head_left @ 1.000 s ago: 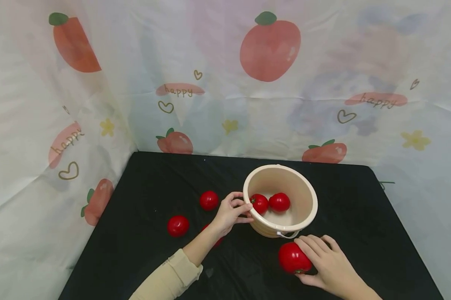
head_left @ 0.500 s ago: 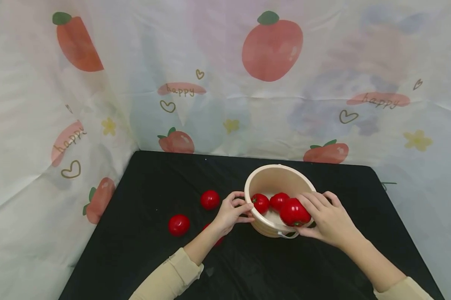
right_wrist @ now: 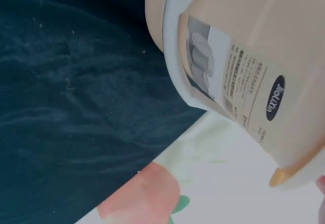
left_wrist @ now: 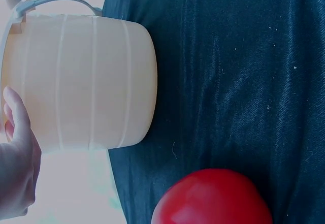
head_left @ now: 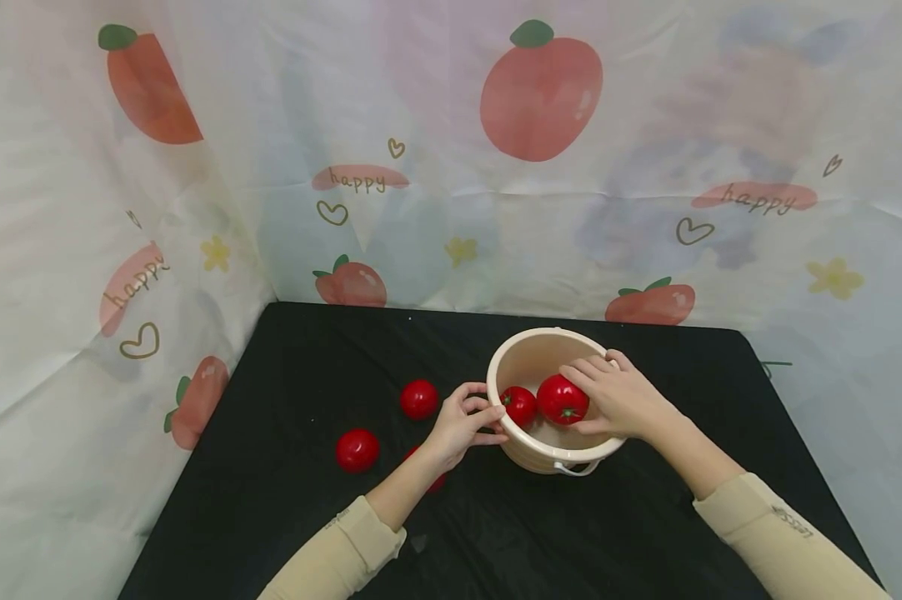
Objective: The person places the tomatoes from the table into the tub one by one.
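Both hands grip — left hand (head_left: 464, 427) the bucket (head_left: 537, 358), right hand (head_left: 618, 400) a tomato (head_left: 561, 400) inside it.

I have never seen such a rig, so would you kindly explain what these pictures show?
There is no machine, only a person's two bare hands. The wide view comes from a camera worn on the head, the close ones from a camera on each wrist. The left hand holds the rim of a cream bucket on a black surface. Inside it, the right hand grips a red tomato, with another beside it. Two more tomatoes lie left of the bucket, a third partly hidden by the left forearm.
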`<state>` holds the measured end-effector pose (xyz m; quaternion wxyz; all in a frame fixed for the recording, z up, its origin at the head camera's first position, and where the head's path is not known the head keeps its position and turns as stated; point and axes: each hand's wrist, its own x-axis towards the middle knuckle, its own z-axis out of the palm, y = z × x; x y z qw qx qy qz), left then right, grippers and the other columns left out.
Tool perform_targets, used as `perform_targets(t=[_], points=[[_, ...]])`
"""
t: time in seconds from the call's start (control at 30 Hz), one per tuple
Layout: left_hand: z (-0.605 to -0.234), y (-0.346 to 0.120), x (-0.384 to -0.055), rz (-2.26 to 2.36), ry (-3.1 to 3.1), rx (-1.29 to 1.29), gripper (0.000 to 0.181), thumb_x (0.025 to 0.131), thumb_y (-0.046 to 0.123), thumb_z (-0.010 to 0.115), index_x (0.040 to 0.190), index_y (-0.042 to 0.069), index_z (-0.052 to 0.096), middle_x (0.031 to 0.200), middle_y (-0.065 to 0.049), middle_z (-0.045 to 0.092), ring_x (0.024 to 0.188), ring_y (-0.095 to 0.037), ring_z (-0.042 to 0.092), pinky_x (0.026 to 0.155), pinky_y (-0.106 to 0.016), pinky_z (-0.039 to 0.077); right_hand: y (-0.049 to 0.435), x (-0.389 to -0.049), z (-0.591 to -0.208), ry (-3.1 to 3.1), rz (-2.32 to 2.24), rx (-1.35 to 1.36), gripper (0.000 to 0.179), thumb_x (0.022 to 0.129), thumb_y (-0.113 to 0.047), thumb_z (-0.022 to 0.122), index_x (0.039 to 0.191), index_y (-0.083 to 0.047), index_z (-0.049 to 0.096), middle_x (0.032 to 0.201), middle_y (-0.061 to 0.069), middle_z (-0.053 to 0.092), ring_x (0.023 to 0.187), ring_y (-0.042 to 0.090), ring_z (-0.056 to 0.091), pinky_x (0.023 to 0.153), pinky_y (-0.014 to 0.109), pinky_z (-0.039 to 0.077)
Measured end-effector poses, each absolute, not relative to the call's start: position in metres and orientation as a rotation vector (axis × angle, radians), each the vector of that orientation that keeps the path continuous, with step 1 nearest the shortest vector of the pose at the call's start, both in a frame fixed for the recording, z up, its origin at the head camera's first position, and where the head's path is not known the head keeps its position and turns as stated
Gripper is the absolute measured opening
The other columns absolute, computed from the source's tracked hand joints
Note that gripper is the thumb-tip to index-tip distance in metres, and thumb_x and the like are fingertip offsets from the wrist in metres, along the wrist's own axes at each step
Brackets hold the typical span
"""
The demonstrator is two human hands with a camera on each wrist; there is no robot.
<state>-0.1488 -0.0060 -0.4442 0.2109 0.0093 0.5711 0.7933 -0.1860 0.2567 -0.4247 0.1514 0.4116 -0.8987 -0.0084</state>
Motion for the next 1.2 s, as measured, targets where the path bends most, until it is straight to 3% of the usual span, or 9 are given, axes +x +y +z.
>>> perform_targets(t=[0.47,0.77,1.2], points=[[-0.466,-0.002,-0.156,2.203,1.602,-0.004,0.042,0.084,0.002,0.063,0.121,0.003,0.043,0.082,-0.004,0.061,0.067,-0.014,0.062,0.067,-0.041,0.056,0.238,-0.198,-0.448,-2.683,-0.436,1.464,0.068,0.06,-0.056,0.071,0.112,-0.015,0.058,0.103,0.004,0.058,0.093,0.022,0.05,0.081,0.042,0.038],[-0.465,-0.003,-0.156,2.209,1.581,0.006,0.041,0.085,0.001,0.061,0.121,0.002,0.042,0.082,-0.004,0.061,0.067,-0.014,0.062,0.068,-0.041,0.055,0.232,-0.205,-0.458,-2.547,-0.544,1.565,0.069,0.055,-0.062,0.071,0.108,-0.019,0.058,0.101,0.001,0.055,0.092,0.019,0.047,0.08,0.038,0.038],[-0.464,-0.003,-0.156,2.201,1.578,0.02,0.042,0.086,-0.001,0.059,0.122,0.0,0.04,0.081,-0.003,0.061,0.067,-0.013,0.061,0.068,-0.041,0.055,0.227,-0.208,-0.458,-2.608,-0.635,1.575,0.069,0.053,-0.058,0.076,0.11,-0.026,0.057,0.102,0.001,0.053,0.095,0.02,0.045,0.082,0.039,0.037]])
